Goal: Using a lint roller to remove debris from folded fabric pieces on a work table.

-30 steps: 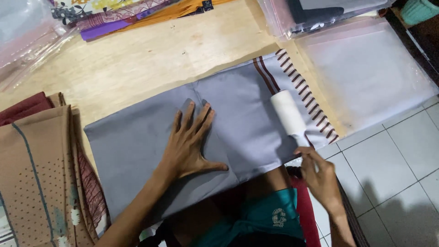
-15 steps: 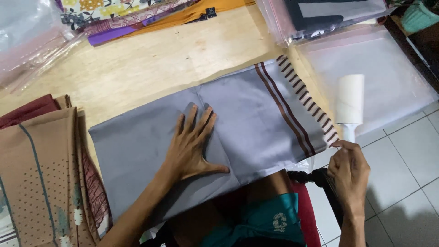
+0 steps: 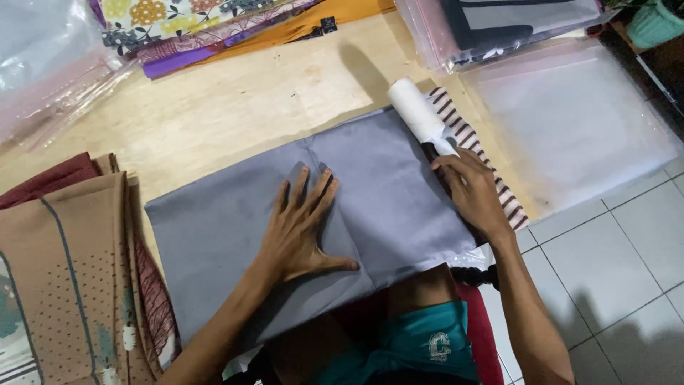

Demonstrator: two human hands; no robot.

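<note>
— Here, what do the hands hold?

— The left hand (image 3: 303, 232) lies flat on a folded grey cloth (image 3: 235, 235), fingers spread wide, thumb out to the side, palm pressing the fabric near its middle. It grips nothing. The right hand (image 3: 474, 192) is closed round the handle of a white lint roller (image 3: 417, 110), whose barrel rests on the far right part of the cloth, tilted away from the person toward the table's far side.

— Where does the cloth sit?

— On a pale wooden tabletop (image 3: 235, 107), at the near edge, its lower border hanging just over the person's lap. Its right end shows a border of dark red and white stripes (image 3: 491, 167), partly covered by the right hand and wrist.

— And around it?

— To the left, touching or nearly touching the grey cloth, a stack of folded tan and maroon patterned fabrics (image 3: 64, 264). Along the far edge, well apart from the hands, lie floral, purple and orange folded fabrics (image 3: 214, 32). Clear plastic bags (image 3: 43, 71) sit at the far left corner. To the right, an empty-looking clear plastic sleeve (image 3: 577, 121) lies flat just beside the striped border, and beyond it a bagged dark garment (image 3: 513, 21). White floor tiles (image 3: 613, 264) show at the right.

— The person?

— Seated close, wearing teal shorts (image 3: 413, 349).
</note>
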